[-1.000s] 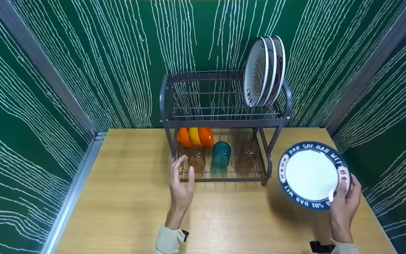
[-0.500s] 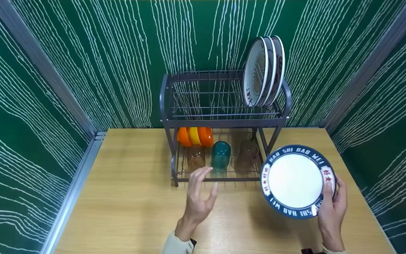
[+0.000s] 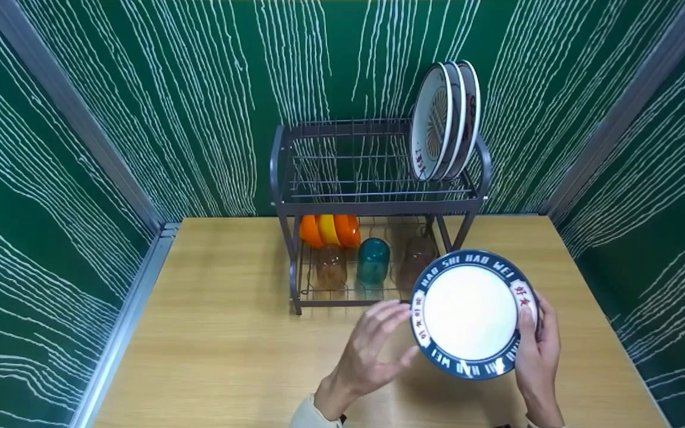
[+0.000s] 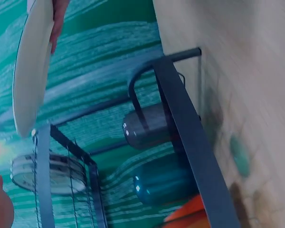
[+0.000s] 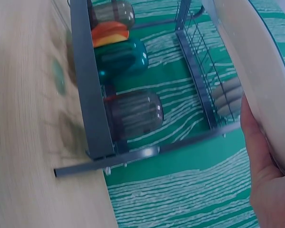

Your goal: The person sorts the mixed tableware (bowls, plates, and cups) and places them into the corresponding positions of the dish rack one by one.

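Observation:
In the head view, a white plate [image 3: 470, 312] with a dark blue lettered rim is held up in front of the rack's right side. My right hand [image 3: 537, 353] grips its right edge, thumb on the face and fingers behind. My left hand [image 3: 372, 351] is at the plate's left rim, fingers spread, thumb apart, fingertips right at the edge. The right wrist view shows the plate's pale underside [image 5: 261, 71] with the fingers of my right hand [image 5: 263, 161] against it. In the left wrist view the plate [image 4: 33, 66] appears edge-on.
A dark two-tier dish rack [image 3: 378, 208] stands against the green wall. Its top tier bears several upright plates [image 3: 434, 122] at the right. Below are orange and yellow bowls [image 3: 329, 230], an amber glass [image 3: 332, 268], a teal glass [image 3: 373, 261] and a brownish glass [image 3: 418, 258].
The plate has moved left in my right hand, toward the middle. My left hand has moved right and toward me, from the rack's lower left to the plate's left rim.

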### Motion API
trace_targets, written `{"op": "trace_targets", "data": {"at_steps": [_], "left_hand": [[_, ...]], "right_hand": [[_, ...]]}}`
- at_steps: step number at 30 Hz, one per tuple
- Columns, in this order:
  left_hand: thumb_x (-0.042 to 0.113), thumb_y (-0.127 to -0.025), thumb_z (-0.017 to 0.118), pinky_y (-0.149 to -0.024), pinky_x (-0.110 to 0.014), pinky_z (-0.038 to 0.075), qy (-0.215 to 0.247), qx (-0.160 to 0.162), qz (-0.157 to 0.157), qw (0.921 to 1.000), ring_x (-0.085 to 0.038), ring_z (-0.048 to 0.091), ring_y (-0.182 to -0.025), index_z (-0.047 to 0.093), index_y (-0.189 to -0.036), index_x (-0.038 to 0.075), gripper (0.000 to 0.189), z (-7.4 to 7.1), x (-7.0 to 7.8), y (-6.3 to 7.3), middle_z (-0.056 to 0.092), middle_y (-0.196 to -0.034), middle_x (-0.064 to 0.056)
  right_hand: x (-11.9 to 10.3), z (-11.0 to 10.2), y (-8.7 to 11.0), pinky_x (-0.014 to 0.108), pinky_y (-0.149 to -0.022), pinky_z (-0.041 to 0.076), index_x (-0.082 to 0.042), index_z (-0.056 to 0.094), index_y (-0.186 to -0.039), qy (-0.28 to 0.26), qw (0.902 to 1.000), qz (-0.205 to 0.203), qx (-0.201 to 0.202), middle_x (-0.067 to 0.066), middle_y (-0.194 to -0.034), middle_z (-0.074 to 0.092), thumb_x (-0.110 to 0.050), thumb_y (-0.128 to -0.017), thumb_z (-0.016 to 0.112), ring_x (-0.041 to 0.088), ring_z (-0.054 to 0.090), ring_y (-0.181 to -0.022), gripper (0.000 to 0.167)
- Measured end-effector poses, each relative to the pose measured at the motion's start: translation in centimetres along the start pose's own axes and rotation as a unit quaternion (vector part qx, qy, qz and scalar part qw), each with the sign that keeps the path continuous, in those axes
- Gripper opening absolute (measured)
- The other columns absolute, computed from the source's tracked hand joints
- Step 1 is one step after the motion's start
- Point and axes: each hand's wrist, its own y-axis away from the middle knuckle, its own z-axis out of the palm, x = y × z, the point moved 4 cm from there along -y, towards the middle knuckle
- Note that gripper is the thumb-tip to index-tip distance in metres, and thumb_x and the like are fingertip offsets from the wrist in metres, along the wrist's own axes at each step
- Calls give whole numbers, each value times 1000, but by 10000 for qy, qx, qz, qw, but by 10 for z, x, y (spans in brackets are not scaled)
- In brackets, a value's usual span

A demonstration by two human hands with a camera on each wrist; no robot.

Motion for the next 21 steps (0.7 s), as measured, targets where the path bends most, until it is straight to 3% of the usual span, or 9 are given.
{"op": "trace_targets", "data": {"at_steps": [8, 12, 16, 21], "left_hand": [[30, -92, 76, -113, -37, 43, -112, -730, 320, 9968, -25, 53, -134, 58, -139, 3, 57, 12, 13, -4, 58, -143, -12], [48, -85, 82, -116, -38, 39, -380, -1168, 487, 9912, -20, 48, -139, 60, -141, 11, 71, 15, 15, -4, 58, -146, -8], [67, -80, 77, -121, -37, 31, -804, -1790, 739, 9778, -16, 41, -144, 57, -147, 20, 83, 18, 16, -3, 53, -152, -2], [45, -97, 70, -122, -33, 26, -1507, -2321, 995, 9558, -14, 39, -146, 52, -152, 27, 61, 15, 16, 1, 46, -159, 2]], "right_hand": [[-8, 14, 11, 9, -88, 48, -18, 38, -158, 20, 9986, -430, -320, 9, -154, 42, -31, -110, 47, 15, 52, -120, 50], [-15, 22, 15, 10, -93, 47, -12, 38, -157, -6, 9949, -838, -561, 5, -150, 44, -24, -111, 45, 15, 51, -121, 48], [-24, 28, 18, 12, -92, 49, -9, 40, -156, -130, 9911, -1095, -741, 2, -145, 46, -19, -111, 46, 17, 53, -119, 46], [-33, 34, 18, 14, -90, 51, -9, 42, -155, 2, 9881, -1242, -910, 0, -142, 50, -18, -110, 47, 13, 57, -114, 46]]}}
